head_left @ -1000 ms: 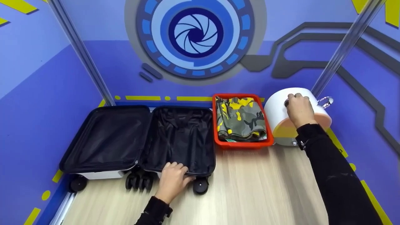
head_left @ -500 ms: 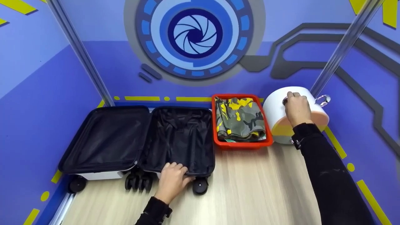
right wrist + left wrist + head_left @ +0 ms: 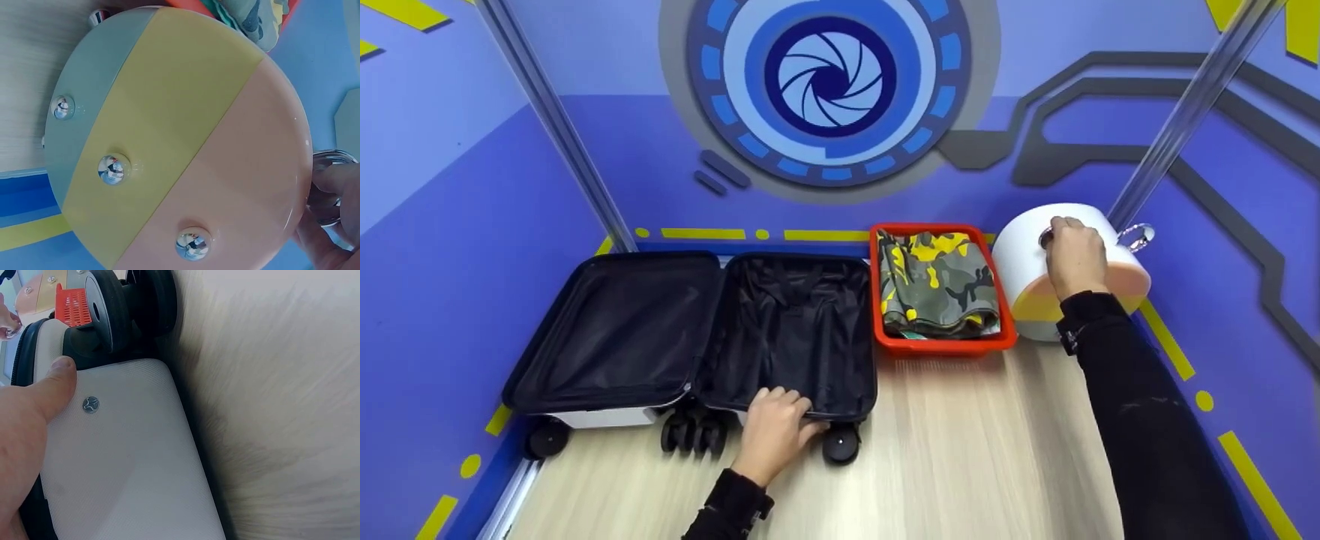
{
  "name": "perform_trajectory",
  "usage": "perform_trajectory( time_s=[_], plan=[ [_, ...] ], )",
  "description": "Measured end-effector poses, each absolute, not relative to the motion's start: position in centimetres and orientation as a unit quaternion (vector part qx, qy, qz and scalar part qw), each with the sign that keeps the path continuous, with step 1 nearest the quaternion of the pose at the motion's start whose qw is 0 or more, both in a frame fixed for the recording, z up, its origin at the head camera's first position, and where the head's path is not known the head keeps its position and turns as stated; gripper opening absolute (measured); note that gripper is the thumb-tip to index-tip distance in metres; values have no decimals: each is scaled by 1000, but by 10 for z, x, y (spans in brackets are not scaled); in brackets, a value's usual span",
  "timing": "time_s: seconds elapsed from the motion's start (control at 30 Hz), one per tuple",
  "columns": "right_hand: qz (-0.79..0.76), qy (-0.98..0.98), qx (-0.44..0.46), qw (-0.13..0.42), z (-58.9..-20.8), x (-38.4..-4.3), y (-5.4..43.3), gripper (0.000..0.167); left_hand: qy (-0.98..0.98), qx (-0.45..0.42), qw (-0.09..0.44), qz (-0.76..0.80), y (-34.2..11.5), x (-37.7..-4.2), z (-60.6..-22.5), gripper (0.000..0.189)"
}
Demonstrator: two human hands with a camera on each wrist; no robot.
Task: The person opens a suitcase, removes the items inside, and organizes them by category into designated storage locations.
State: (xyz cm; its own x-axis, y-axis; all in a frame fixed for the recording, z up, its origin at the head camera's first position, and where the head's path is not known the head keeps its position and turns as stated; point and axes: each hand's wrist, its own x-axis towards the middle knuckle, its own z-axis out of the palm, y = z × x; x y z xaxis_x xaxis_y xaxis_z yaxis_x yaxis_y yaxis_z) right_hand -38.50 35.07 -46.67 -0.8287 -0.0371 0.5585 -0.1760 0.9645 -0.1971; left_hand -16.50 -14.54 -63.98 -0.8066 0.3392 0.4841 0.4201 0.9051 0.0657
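An open suitcase (image 3: 607,337) lies on the table at the left, black lining in both halves. My left hand (image 3: 775,431) grips the near rim of its right half, fingers over the lining edge. In the left wrist view the thumb (image 3: 59,379) presses the white outer shell (image 3: 129,455). My right hand (image 3: 1078,259) holds a chrome ring handle (image 3: 333,157) on a white drum-shaped box (image 3: 1024,262). The right wrist view shows its round front in green, yellow and pink panels, with a chrome knob (image 3: 113,169) on each. Part of the handle is hidden by fingers.
Between suitcase and box stands a red basket (image 3: 945,347) with a folded camouflage cloth (image 3: 937,285) in it. Black wheels (image 3: 841,444) stick out along the suitcase's near side. Blue walls (image 3: 435,285) close off the back and both sides. A second chrome ring (image 3: 1140,238) sits on the box's right side.
The drum-shaped box and my right hand have shifted slightly left and up in the head view, and the front knob at its lower edge no longer shows. My left hand stays on the suitcase rim.
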Motion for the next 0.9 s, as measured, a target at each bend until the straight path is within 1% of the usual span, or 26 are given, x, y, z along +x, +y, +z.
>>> perform_trajectory(
  time_s=[0.1, 0.17, 0.33, 0.43, 0.53, 0.6, 0.67, 0.73, 0.83, 0.9],
  plan=[
    [121, -949, 58, 286, -466, -385, 352, 10, -948, -198, 235, -85, -145, -165, -640, 46],
    [118, -952, 53, 278, -466, -385, 352, 13, -948, -198, 234, -87, -145, -165, -640, 46],
    [103, -964, 30, 245, -467, -381, 347, 32, -947, -202, 234, -92, -145, -164, -642, 45],
    [103, -969, 31, 222, -467, -378, 343, 46, -945, -204, 236, -92, -147, -163, -643, 45],
    [134, -972, 26, 190, -466, -373, 337, 58, -945, -204, 239, -93, -150, -164, -641, 46],
    [152, -973, 17, 173, -467, -368, 333, 63, -946, -202, 234, -95, -151, -166, -638, 46],
    [168, -971, 5, 168, -469, -362, 328, 64, -949, -199, 220, -102, -152, -167, -634, 46],
    [164, -971, 1, 172, -473, -355, 322, 65, -955, -195, 192, -115, -152, -169, -628, 48],
    [162, -968, 5, 192, -478, -339, 306, 66, -960, -187, 147, -147, -152, -171, -617, 52],
    [167, -965, 21, 203, -482, -328, 292, 64, -960, -178, 133, -169, -151, -174, -610, 52]
  ],
)
